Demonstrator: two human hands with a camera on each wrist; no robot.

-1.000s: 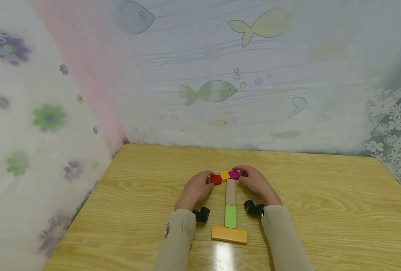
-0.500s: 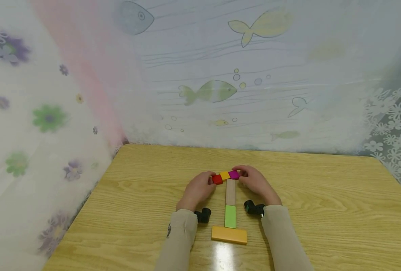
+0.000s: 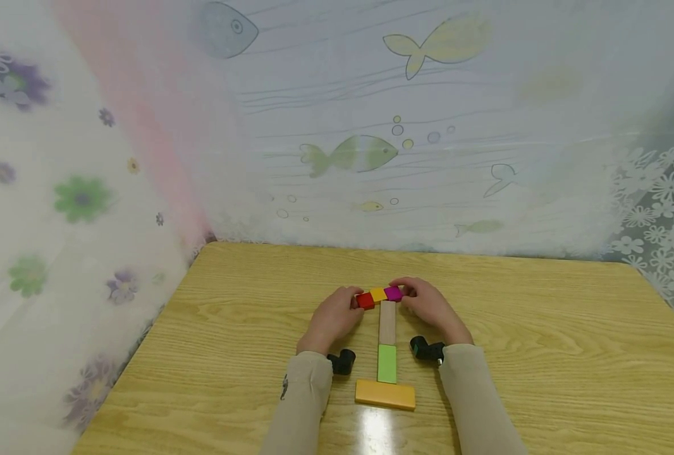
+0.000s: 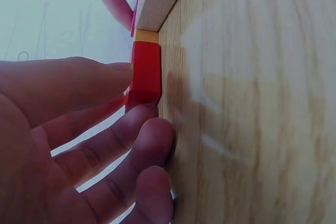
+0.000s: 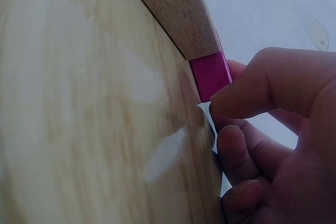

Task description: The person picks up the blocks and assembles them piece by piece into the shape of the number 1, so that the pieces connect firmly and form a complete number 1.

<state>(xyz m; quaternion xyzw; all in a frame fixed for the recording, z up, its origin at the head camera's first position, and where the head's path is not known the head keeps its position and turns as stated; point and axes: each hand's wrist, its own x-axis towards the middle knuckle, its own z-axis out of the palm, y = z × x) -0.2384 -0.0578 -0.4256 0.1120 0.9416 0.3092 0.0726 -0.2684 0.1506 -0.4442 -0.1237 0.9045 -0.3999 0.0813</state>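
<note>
Three small blocks lie in a slightly slanted row on the table: a red block (image 3: 365, 301), a yellow block (image 3: 378, 295) and a magenta block (image 3: 393, 293). My left hand (image 3: 331, 319) pinches the red block at its outer end; the thumb lies on its near edge in the left wrist view. At the other end my right hand (image 3: 430, 308) pinches the magenta block, thumb at its corner in the right wrist view. Below the row a plain wooden block (image 3: 387, 322) runs lengthwise, followed by a light green block (image 3: 387, 364) and a crosswise orange block (image 3: 385, 394).
The wood-grain table (image 3: 564, 354) ends at the back against a curtain (image 3: 337, 95) printed with fish. A flowered curtain (image 3: 75, 265) hangs along its left side. Black wrist cameras (image 3: 344, 362) sit beside the inner side of each wrist.
My left hand has shifted slightly right with the red block, bringing it up against the yellow block. The right hand and the other blocks have stayed put.
</note>
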